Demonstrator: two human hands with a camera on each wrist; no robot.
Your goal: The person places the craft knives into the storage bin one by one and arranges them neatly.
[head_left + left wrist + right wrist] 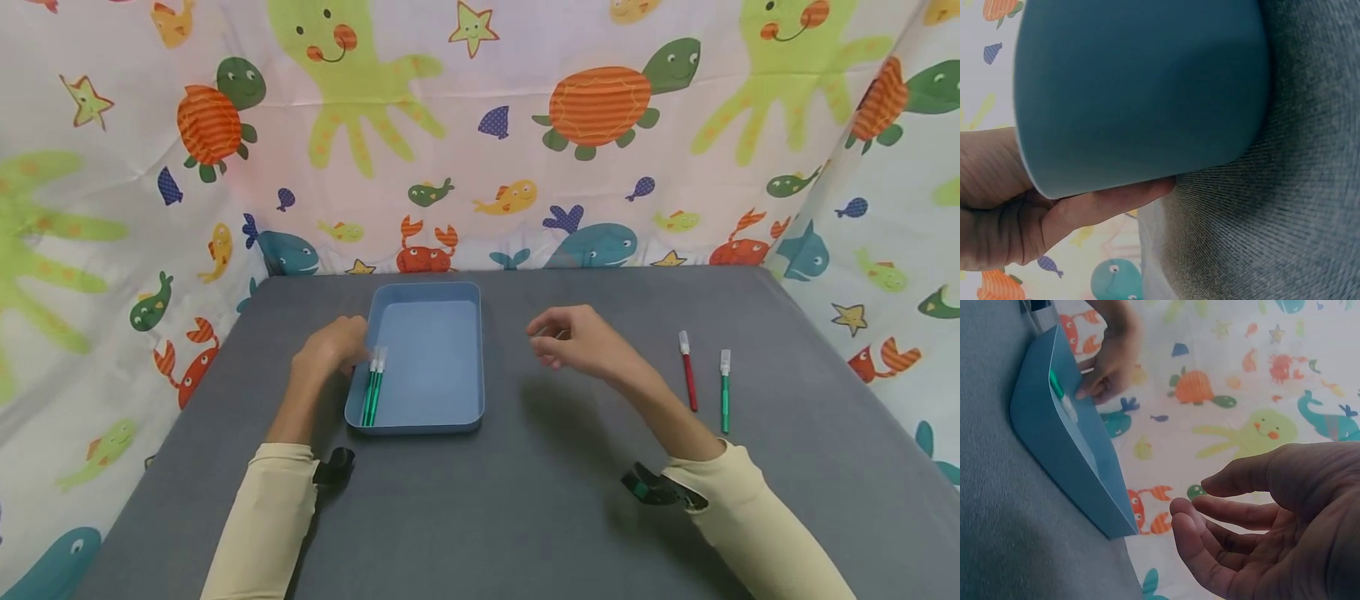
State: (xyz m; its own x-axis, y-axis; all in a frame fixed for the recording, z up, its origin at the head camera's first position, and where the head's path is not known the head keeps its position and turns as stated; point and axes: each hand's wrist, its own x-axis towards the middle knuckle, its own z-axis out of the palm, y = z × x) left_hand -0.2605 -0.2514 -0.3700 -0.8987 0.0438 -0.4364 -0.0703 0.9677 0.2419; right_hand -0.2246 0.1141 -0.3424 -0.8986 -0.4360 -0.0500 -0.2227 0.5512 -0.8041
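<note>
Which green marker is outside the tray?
The green marker at far right on the table, just right of the red marker. The other two green markers lie inside the blue tray.

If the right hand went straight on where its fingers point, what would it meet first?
Likely the blue, rectangular, plastic-looking tray, at its right side. The right hand hovers above the grey, fabric-textured table, and its height is unclear: it might pass over the rim.

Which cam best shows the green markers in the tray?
Head: looking down, it shows both green markers side by side, nearly full length, inside the blue tray. Right wrist: only a partial glimpse over the tray's near wall. Left wrist: none visible; tray's outer wall dominates.
</note>
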